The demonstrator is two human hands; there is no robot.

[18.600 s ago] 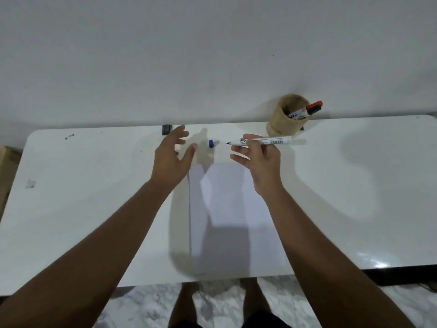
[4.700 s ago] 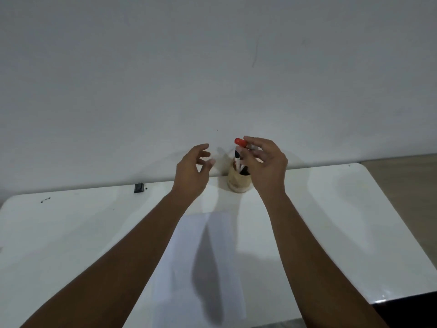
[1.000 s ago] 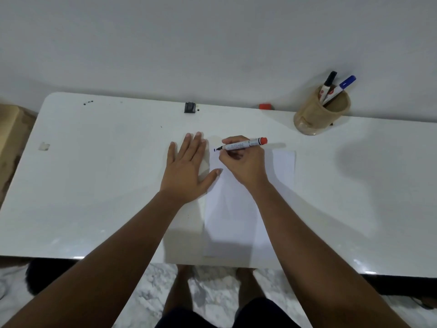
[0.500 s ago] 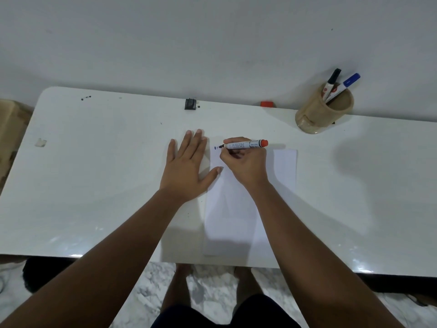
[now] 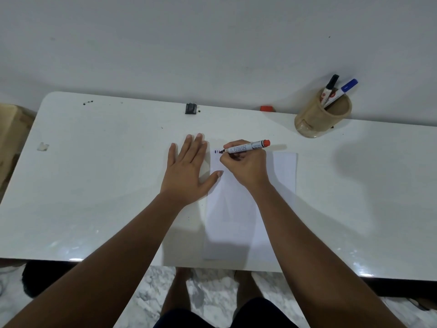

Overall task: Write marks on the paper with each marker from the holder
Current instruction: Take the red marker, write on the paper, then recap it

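- While the red-ended marker (image 5: 246,147) is pinched in the right hand (image 5: 244,166), its tip is set at the top left corner of the paper (image 5: 285,171), just to the 3 o'clock side of a few short dark marks (image 5: 217,151) already drawn there.
- The left hand (image 5: 186,171) is spread flat and wide on the table (image 5: 99,176), with nothing held; its thumb is laid on the paper's left edge, so the sheet is pinned.
- The right hand is closed around the marker barrel, which is held nearly level and pointed toward 9 o'clock.
- The holder (image 5: 319,117) is placed at about 2 o'clock from the paper, well apart, near the table's far edge; a black-capped marker (image 5: 329,87) and a blue-capped marker (image 5: 341,91) are stood in it, tilted.
- A small red cap (image 5: 266,108) is seen lying at the far edge, at about 12 o'clock from the writing hand, and is judged to belong to the marker in use.
- The step in hand is judged to be the marking with this marker; whether ink is being laid at this instant cannot be told.
- Next, a short stroke beside the existing marks is called for, with the sheet kept pinned; then the cap is to be fetched, pressed on, and the marker returned to the holder.
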